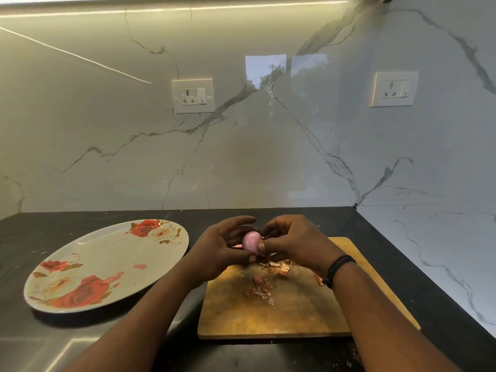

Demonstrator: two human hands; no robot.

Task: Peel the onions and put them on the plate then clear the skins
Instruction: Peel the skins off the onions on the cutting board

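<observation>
on the dark counter (80, 342), under the marble backsplash (268, 157) with its two sockets, the flowered plate (88, 253) lies to the left and holds no onion as far as can be seen, only what looks like a small pink scrap. just right of it, apart from its rim, sits the wooden cutting board (268, 318), and above the board's far end both hands meet.

the left hand (222, 251) cradles the onion (251, 240) from below and behind, fingers curled round it and the thumb pressing its near side. the right hand (292, 242) pinches at the onion's right end, thumb and fingertips closed narrow on what seems a last shred of skin; the pinch itself is partly hidden. the onion shows smooth pink, so it looks almost bare.

to do this step well, the left hand should hold firm but not squeeze, turning the bulb so each remaining patch faces the pinching fingers. the pull is best taken along the skin, toward the tip, so it lifts in one strip and not in crumbs. keeping the work over the board lets the bits drop onto the loose skins (260, 285) already piled there, which makes clearing easier later. a stray piece (318, 280) lies by the right wrist.
</observation>
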